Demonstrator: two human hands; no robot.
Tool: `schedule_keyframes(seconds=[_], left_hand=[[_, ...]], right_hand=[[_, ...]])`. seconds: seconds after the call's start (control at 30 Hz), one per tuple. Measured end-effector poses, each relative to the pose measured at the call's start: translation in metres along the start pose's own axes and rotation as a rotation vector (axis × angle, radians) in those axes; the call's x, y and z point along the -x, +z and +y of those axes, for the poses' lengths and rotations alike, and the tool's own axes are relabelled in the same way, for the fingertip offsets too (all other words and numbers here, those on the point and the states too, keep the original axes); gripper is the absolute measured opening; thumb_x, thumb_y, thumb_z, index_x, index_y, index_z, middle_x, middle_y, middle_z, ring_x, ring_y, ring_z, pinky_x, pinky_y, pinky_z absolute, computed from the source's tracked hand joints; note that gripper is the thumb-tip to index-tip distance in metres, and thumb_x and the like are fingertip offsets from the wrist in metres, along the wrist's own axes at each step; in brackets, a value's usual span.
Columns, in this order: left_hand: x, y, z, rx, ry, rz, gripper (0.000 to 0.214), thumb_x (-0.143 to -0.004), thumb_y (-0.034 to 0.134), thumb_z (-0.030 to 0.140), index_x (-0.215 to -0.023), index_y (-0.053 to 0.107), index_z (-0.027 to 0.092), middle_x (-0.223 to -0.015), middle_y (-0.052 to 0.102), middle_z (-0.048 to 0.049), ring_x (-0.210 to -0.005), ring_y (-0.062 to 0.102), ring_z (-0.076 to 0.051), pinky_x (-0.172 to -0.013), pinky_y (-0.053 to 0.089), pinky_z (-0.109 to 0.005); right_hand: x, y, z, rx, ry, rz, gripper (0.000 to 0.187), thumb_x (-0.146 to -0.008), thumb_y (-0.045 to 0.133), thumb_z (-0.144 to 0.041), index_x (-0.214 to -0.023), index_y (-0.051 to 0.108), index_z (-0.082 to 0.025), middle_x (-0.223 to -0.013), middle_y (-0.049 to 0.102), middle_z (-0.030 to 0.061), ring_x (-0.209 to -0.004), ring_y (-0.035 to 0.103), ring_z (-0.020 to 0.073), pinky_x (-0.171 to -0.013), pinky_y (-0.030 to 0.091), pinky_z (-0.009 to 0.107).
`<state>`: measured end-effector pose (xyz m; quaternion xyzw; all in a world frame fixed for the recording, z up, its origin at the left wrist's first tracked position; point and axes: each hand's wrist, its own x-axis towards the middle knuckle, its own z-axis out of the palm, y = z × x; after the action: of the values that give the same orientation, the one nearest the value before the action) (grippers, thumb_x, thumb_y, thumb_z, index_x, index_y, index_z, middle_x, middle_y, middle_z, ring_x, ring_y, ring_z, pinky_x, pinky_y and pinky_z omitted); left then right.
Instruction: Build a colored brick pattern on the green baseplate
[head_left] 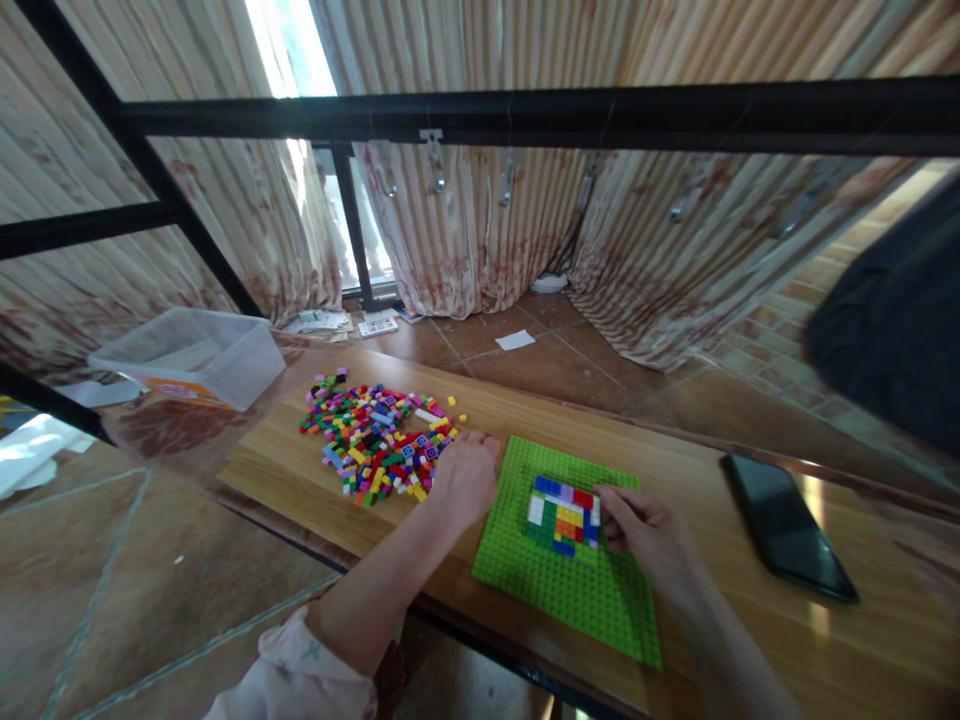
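A green studded baseplate (600, 610) lies at the middle of the wooden board. Attached near its centre is a flat patch of toy building bricks (568, 518) in blue, red, white, yellow, orange and green. My right hand (649, 530) is over the plate's right side, thumb and forefinger closed at the patch's right edge; anything between them is too small to make out. Between the plate's left edge and a heap of loose bricks (382, 440) is my left hand (466, 478). Its fingers are curled together, and whatever they may hold is hidden.
A black phone (787, 530) lies on the board's right end. Left of the heap stands a clear plastic bin (195, 355) with an orange label. A black metal bar (525, 118) crosses behind the table, with curtains beyond. Papers lie on the tiled floor.
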<state>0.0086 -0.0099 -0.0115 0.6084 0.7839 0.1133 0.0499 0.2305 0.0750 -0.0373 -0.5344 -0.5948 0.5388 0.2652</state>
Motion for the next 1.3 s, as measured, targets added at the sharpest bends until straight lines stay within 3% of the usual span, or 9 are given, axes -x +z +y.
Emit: schedule_keyframes(seconds=[0.13, 0.4, 0.53, 0.67, 0.77, 0.9, 1.03, 1.3], left_hand=[[0.001, -0.002, -0.004, 0.033, 0.024, -0.023, 0.018, -0.08, 0.053, 0.01, -0.091, 0.066, 0.015, -0.099, 0.063, -0.0106, -0.099, 0.056, -0.024, -0.095, 0.044, -0.038], [-0.004, -0.001, -0.002, 0.029, 0.063, -0.016, 0.018, -0.083, 0.048, 0.011, -0.083, 0.065, 0.014, -0.09, 0.065, -0.0107, -0.092, 0.059, -0.023, -0.092, 0.045, -0.038], [-0.002, -0.005, 0.003, 0.333, 0.052, 0.009, 0.018, -0.087, 0.047, 0.014, -0.093, 0.064, 0.015, -0.091, 0.067, -0.0071, -0.086, 0.06, -0.019, -0.082, 0.047, -0.032], [0.002, -0.007, 0.017, 0.854, 0.047, -0.088, 0.02, -0.087, 0.047, 0.017, -0.096, 0.065, 0.016, -0.088, 0.067, -0.0034, -0.079, 0.062, -0.015, -0.073, 0.047, -0.025], [0.006, -0.008, 0.034, 1.231, -0.04, -0.188, 0.019, -0.086, 0.051, 0.02, -0.098, 0.064, 0.015, -0.079, 0.066, -0.0016, -0.069, 0.061, -0.012, -0.064, 0.045, -0.022], [0.009, -0.009, 0.053, 1.536, -0.16, -0.258, 0.019, -0.083, 0.057, 0.023, -0.098, 0.064, 0.013, -0.068, 0.063, 0.0008, -0.059, 0.057, -0.009, -0.056, 0.039, -0.02], [0.008, -0.005, 0.06, 1.682, -0.226, -0.266, 0.02, -0.08, 0.062, 0.024, -0.096, 0.066, 0.013, -0.069, 0.063, 0.0001, -0.057, 0.055, -0.008, -0.054, 0.036, -0.019], [0.006, -0.003, 0.066, 1.632, -0.228, -0.253, 0.018, -0.083, 0.057, 0.021, -0.096, 0.065, 0.011, -0.07, 0.065, -0.0015, -0.054, 0.055, -0.007, -0.051, 0.034, -0.018]], right_hand=[[-0.001, 0.0, 0.001, -0.006, 0.004, 0.0, 0.043, -0.066, 0.069, -0.056, -0.079, 0.072, -0.015, -0.062, 0.066, 0.0031, -0.052, 0.058, 0.0132, -0.045, 0.047, 0.023], [-0.003, 0.0, 0.003, -0.002, -0.004, 0.01, 0.044, -0.065, 0.07, -0.056, -0.083, 0.073, -0.015, -0.061, 0.065, 0.0026, -0.053, 0.058, 0.0139, -0.045, 0.047, 0.023], [-0.001, -0.001, -0.002, -0.016, -0.056, 0.088, 0.045, -0.066, 0.069, -0.056, -0.084, 0.074, -0.016, -0.065, 0.068, 0.0035, -0.053, 0.058, 0.0145, -0.049, 0.049, 0.026], [0.007, 0.001, -0.013, -0.053, -0.197, 0.171, 0.042, -0.07, 0.068, -0.053, -0.089, 0.075, -0.017, -0.077, 0.072, 0.0061, -0.061, 0.061, 0.0163, -0.058, 0.051, 0.028], [0.016, 0.008, -0.02, -0.128, -0.351, 0.122, 0.03, -0.073, 0.07, -0.046, -0.09, 0.075, -0.021, -0.085, 0.072, 0.0054, -0.075, 0.064, 0.0178, -0.069, 0.053, 0.029], [0.028, 0.019, -0.025, -0.187, -0.513, 0.04, 0.018, -0.074, 0.074, -0.034, -0.09, 0.075, -0.026, -0.089, 0.069, 0.0021, -0.076, 0.062, 0.0147, -0.068, 0.052, 0.027], [0.03, 0.024, -0.027, -0.153, -0.565, 0.023, 0.015, -0.077, 0.072, -0.029, -0.092, 0.075, -0.027, -0.096, 0.066, 0.0028, -0.078, 0.062, 0.0148, -0.067, 0.053, 0.027], [0.029, 0.023, -0.023, -0.027, -0.644, 0.039, 0.016, -0.083, 0.067, -0.03, -0.098, 0.073, -0.026, -0.098, 0.066, 0.0038, -0.081, 0.063, 0.0155, -0.072, 0.053, 0.029]])
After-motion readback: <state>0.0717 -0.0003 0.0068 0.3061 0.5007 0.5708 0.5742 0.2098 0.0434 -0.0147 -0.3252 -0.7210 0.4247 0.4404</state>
